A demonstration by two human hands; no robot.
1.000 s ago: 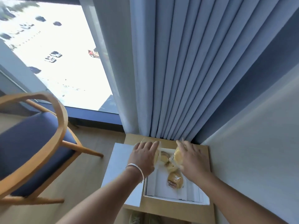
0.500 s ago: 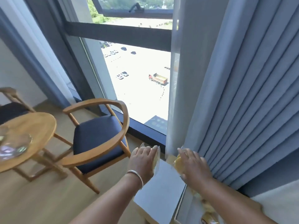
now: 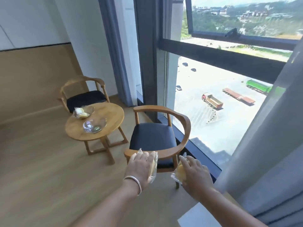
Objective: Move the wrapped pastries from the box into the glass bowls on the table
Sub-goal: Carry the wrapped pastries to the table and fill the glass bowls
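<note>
The left hand (image 3: pixel 141 167) grips 1 wrapped pastry (image 3: pixel 153 166) under its palm. The right hand (image 3: pixel 194 173) clasps another pastry (image 3: pixel 180 172) against its fingers.

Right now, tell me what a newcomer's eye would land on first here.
First, the two hands at the bottom: the left hand and the right hand each grip a wrapped pastry. Next, the round wooden table at left carries two glass bowls, the far bowl already holding pastries, the near bowl without any. The big window fills the right.
</note>
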